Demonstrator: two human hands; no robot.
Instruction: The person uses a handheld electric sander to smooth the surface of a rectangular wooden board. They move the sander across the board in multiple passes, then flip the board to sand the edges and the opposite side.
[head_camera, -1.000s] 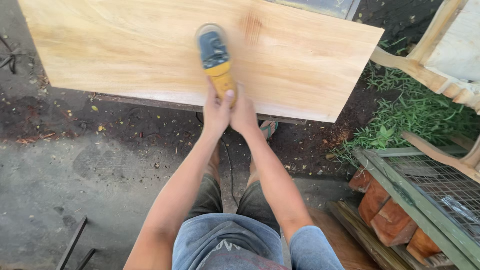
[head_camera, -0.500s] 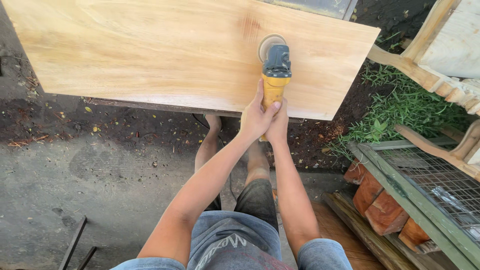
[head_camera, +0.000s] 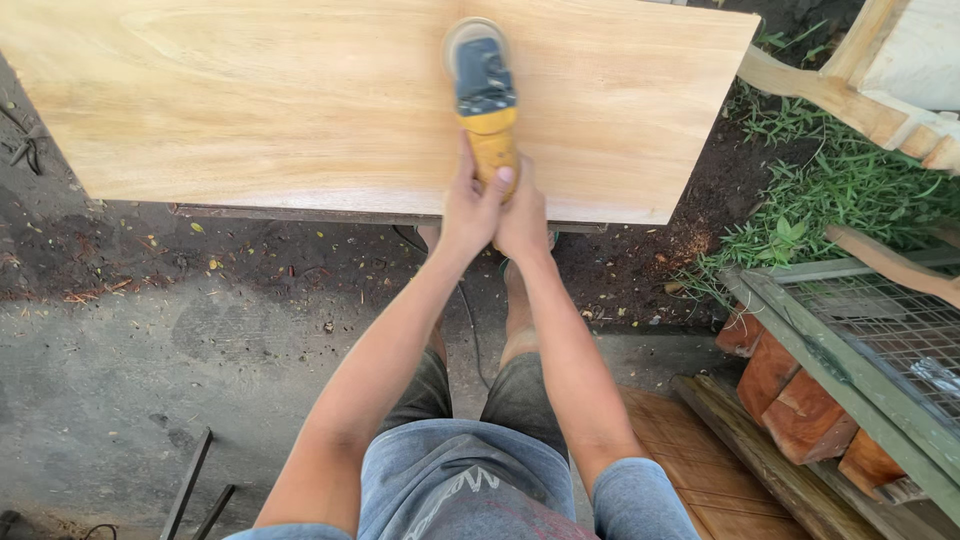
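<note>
Head view cuts off the wooden panel (head_camera: 250, 110) at the top and left, and the sanding disc under the yellow power sander (head_camera: 483, 90) is mostly hidden. Both arms reach straight forward; left hand (head_camera: 468, 205) and right hand (head_camera: 522, 220) clasp the sander's handle together. Just below the hands runs the panel's near edge; to their right lies its corner, then grass (head_camera: 830, 200).

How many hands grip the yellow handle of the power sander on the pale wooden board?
2. The left hand and the right hand wrap side by side round the yellow-handled power sander, at the pale wooden board's near edge.
</note>
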